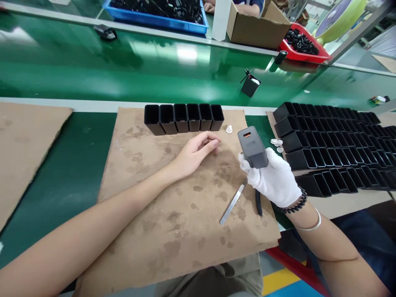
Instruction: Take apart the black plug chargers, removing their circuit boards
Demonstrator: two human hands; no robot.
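My right hand (274,181), in a white glove, grips a black charger housing (255,150) with a small orange-lined port slot facing up. It is raised over the right side of the brown cardboard sheet (148,243). My bare left hand (198,152) rests on the sheet with fingers loosely bent and nothing visible in them. Just beyond it stands a row of several open black cases (167,121). A small white plastic piece (229,129) lies between the row and the held housing. Below my right hand are metal tweezers (233,203) and a black tool handle (258,203), both partly hidden.
Several rows of open black cases (309,142) fill the right side, with small white pieces (277,142) beside them. On the green surface (148,78) beyond sits a black case with wires (251,84). Further back are a blue tray (161,20), a cardboard box (258,29) and a red tray (297,55).
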